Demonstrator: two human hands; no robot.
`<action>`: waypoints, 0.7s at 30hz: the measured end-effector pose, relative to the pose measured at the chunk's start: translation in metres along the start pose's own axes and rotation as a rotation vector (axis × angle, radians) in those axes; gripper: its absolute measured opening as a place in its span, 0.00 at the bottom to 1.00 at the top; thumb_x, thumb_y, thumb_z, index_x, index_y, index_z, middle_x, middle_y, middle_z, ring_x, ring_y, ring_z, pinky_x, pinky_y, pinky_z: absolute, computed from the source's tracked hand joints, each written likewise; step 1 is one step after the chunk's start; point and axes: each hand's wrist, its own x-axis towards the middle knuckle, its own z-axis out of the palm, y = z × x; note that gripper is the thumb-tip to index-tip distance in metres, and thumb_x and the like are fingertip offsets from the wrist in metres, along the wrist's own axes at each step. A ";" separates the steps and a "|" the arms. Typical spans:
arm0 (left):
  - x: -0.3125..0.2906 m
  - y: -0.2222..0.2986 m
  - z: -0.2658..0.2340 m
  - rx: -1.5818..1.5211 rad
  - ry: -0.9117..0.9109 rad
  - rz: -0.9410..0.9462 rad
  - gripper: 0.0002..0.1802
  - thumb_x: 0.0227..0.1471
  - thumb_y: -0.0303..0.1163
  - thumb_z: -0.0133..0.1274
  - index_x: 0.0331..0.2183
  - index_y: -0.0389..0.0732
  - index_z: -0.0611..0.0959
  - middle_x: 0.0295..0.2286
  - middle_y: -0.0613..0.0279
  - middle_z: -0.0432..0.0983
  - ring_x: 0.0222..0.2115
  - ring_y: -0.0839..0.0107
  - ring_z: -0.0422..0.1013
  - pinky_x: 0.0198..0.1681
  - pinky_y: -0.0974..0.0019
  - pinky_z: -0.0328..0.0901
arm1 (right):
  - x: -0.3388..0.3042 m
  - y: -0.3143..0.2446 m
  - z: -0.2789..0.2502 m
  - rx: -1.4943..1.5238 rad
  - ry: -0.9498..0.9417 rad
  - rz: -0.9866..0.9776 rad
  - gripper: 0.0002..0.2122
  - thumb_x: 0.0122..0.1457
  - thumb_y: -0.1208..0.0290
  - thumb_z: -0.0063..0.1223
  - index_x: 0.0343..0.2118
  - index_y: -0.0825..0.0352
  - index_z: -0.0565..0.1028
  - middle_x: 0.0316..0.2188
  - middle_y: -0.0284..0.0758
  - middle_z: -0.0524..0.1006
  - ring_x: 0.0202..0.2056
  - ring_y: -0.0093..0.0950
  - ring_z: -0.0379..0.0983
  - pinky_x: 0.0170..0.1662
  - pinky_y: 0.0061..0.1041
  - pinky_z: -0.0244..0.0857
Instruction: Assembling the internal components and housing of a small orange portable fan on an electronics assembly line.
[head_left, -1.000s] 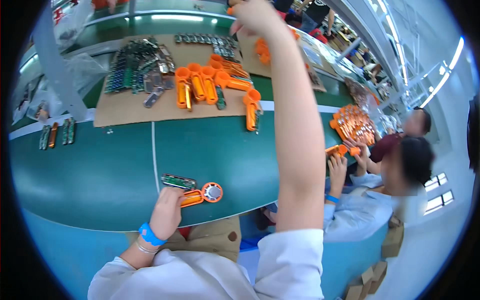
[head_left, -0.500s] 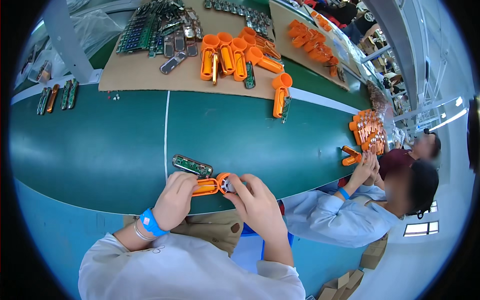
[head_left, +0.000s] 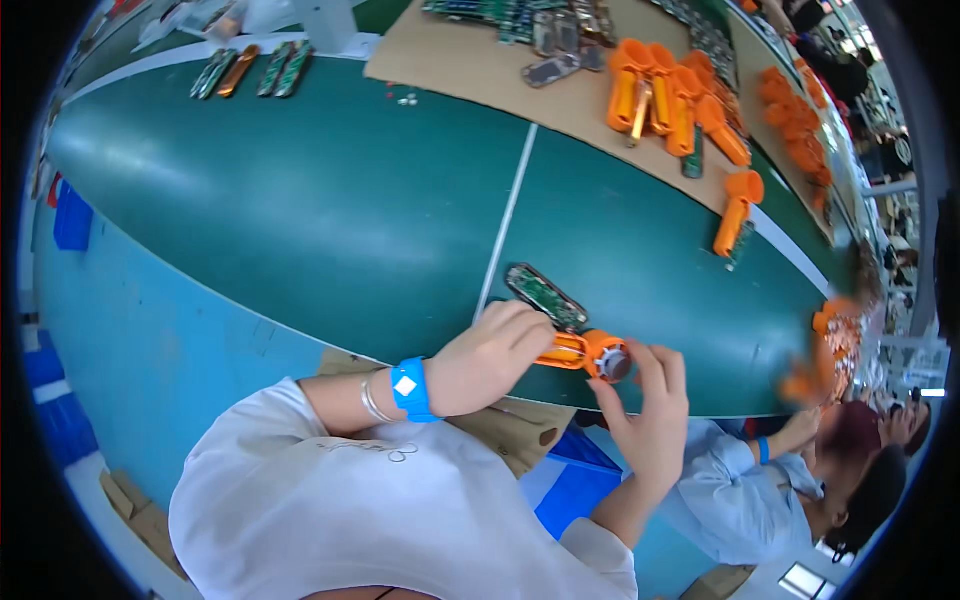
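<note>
Item, one: orange plastic housing, slim handle with round ring head (head_left: 567, 350), at the near edge of the green worktop (head_left: 340, 210), right of the white dividing line (head_left: 511, 215). In its ring head: round grey disc (head_left: 616, 368).

Hands, two. Left hand (head_left: 492, 362): fingers closed on the housing's handle end. Right hand (head_left: 652, 405): thumb and fingers parted about the ring head; whether they press on the disc cannot be told.

Item, one: narrow green circuit board in dark casing (head_left: 545, 297), lying just beyond the housing; contact uncertain.

Far right: cluster of orange plastic housings (head_left: 655, 88) on a brown cardboard sheet (head_left: 450, 55).

Hazards, as judged: off-centre pressure from the right fingers could tip the disc; a slackened left grip could let the handle swivel and knock the circuit board; with the edge so near, a slip could drop the housing to the floor.
</note>
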 end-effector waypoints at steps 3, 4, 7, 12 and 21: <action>-0.002 0.004 -0.004 -0.002 0.023 -0.052 0.11 0.44 0.21 0.53 0.34 0.33 0.74 0.37 0.49 0.71 0.39 0.53 0.67 0.43 0.58 0.64 | 0.005 0.006 0.004 0.023 -0.060 -0.043 0.23 0.43 0.69 0.66 0.44 0.69 0.72 0.31 0.38 0.71 0.29 0.35 0.73 0.28 0.31 0.66; -0.003 0.005 -0.004 -0.018 0.022 -0.054 0.11 0.43 0.21 0.53 0.34 0.33 0.74 0.37 0.49 0.71 0.39 0.53 0.67 0.43 0.58 0.64 | 0.006 0.006 0.004 0.033 -0.074 -0.050 0.23 0.43 0.69 0.66 0.44 0.69 0.72 0.31 0.38 0.71 0.29 0.35 0.73 0.28 0.31 0.66; -0.004 0.005 -0.006 -0.019 0.013 -0.060 0.12 0.43 0.22 0.52 0.35 0.33 0.73 0.38 0.50 0.70 0.40 0.53 0.66 0.44 0.58 0.63 | 0.009 0.010 0.007 -0.082 -0.067 -0.174 0.23 0.43 0.69 0.65 0.43 0.69 0.70 0.25 0.35 0.69 0.22 0.30 0.70 0.23 0.27 0.63; -0.007 0.004 -0.005 -0.030 -0.036 -0.031 0.14 0.44 0.24 0.51 0.36 0.32 0.72 0.39 0.49 0.69 0.42 0.54 0.65 0.46 0.57 0.61 | 0.008 0.014 0.014 -0.148 -0.067 -0.201 0.22 0.43 0.68 0.65 0.40 0.70 0.69 0.23 0.34 0.69 0.20 0.29 0.69 0.20 0.26 0.62; -0.007 0.006 -0.006 -0.001 -0.046 -0.013 0.15 0.42 0.24 0.52 0.36 0.31 0.72 0.39 0.49 0.69 0.43 0.55 0.65 0.46 0.57 0.61 | 0.006 0.016 0.015 -0.205 -0.048 -0.227 0.20 0.45 0.67 0.64 0.38 0.72 0.69 0.22 0.36 0.68 0.19 0.31 0.68 0.20 0.26 0.62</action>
